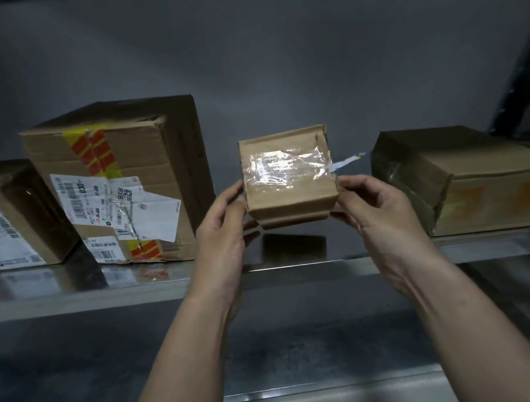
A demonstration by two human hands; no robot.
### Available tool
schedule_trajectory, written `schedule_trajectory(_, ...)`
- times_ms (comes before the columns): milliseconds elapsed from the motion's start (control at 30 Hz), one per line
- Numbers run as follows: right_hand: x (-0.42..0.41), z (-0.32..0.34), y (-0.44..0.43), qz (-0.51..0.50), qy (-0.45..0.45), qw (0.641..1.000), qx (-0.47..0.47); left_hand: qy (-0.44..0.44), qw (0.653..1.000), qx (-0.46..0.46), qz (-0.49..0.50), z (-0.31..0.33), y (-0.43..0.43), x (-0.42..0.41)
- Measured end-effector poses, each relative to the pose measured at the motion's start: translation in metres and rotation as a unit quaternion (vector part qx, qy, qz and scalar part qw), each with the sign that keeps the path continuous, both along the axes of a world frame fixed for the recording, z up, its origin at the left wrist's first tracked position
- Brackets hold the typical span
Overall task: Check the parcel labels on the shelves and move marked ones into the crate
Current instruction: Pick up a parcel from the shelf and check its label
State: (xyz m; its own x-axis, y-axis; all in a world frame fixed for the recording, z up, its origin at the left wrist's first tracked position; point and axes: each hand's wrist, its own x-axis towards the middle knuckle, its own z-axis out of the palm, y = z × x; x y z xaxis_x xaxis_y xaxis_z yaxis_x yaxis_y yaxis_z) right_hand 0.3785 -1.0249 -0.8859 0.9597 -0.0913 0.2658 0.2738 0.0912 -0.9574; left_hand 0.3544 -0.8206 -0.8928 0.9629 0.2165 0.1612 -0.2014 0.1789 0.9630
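Both hands hold the small box [289,195] just above the shelf [71,296], the left hand [223,218] curled round its left edge, the right hand [375,208] round its right. Its taped label [283,167] glares white, unreadable. The tall box [142,168] shows "030", a QR code and barcodes. Bare shelf lies between the tall box and the flat box [484,184]

Close head-worn view toward the shelf [313,269], perhaps roughly level.
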Motion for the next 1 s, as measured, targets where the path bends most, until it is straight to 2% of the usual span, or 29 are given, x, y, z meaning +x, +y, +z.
schedule_trajectory(367, -0.001, 0.007, 0.002, -0.005, -0.007, 0.998, 0.056, -0.009, 1.0, -0.008, -0.009, 0.0, 0.0, -0.002)
schedule_trajectory(567, 0.002, 0.006, -0.003, -0.021, -0.009, 1.0, 0.004, -0.021, 1.0, -0.003, -0.008, 0.004, 0.0, -0.004)
schedule_trajectory(800, 0.002, 0.007, -0.005, 0.026, -0.009, 0.999, 0.041, -0.037, 0.999, 0.018, 0.004, 0.004, 0.003, -0.005)
schedule_trajectory(1000, 0.0, 0.007, -0.008, 0.043, 0.003, 0.999, 0.011, -0.036, 0.999, -0.007, 0.006, 0.009, -0.004, -0.007)
